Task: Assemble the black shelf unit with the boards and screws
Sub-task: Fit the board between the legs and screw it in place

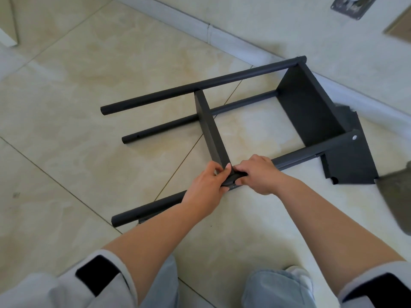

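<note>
Lying on its side on the tiled floor (89, 70), the black shelf unit (222, 121) sits straight ahead of the person, w/ its long tubes running from lower left to upper right. Both hands meet at the near tube (142, 211), right where the middle board (210, 127) joins it. Left hand (209, 185) is closed around the tube from the left, thumb and fingers pinching at the board's lower corner. Right hand (255, 172) is clenched over the same joint from the right, fingers curled round the tube; can't tell if a screw is between the fingertips. The two hands touch or nearly touch at the joint. End board (311, 107) stands at the far right, by the baseboard (222, 34), well apart from the hands. A loose black board (351, 165) lies flat on the floor beyond the right end, partly under the frame. Far tube (200, 85) and lower far tube (178, 122) sit beyond the hands.
</note>
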